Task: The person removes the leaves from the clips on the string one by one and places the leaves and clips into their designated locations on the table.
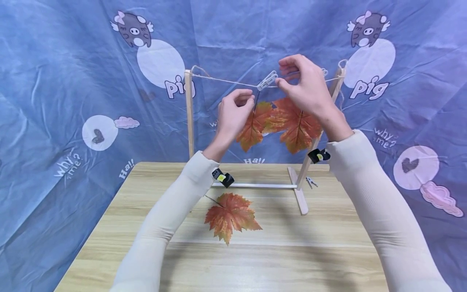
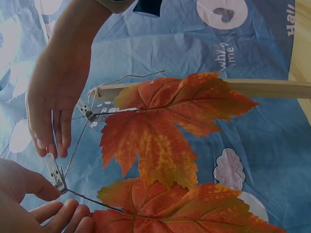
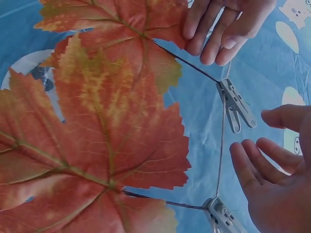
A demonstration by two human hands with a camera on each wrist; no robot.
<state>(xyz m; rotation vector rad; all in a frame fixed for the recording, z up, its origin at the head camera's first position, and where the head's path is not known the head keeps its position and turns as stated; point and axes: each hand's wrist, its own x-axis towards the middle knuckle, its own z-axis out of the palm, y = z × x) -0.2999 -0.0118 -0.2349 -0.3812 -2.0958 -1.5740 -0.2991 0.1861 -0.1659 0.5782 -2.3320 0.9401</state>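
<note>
A grey clothespin (image 1: pixel 267 80) clips a maple leaf (image 1: pixel 253 123) by its dark stem to the string (image 1: pixel 226 81). My right hand (image 1: pixel 306 85) is just right of this clothespin, thumb and fingers spread and apart from it in the right wrist view. My left hand (image 1: pixel 236 111) hovers beside the stem, below the string, its fingers loosely bent with nothing held. A second maple leaf (image 3: pixel 97 160) hangs from another clothespin (image 3: pixel 221 213) farther right on the string, partly behind my right hand in the head view.
The string spans two wooden posts (image 1: pixel 189 113) joined low down by a white rod (image 1: pixel 259 186). Another maple leaf (image 1: pixel 231 217) lies on the wooden table (image 1: pixel 277 263). A loose clothespin (image 1: pixel 311 182) lies by the right foot. Behind hangs a blue printed cloth (image 1: pixel 233 36).
</note>
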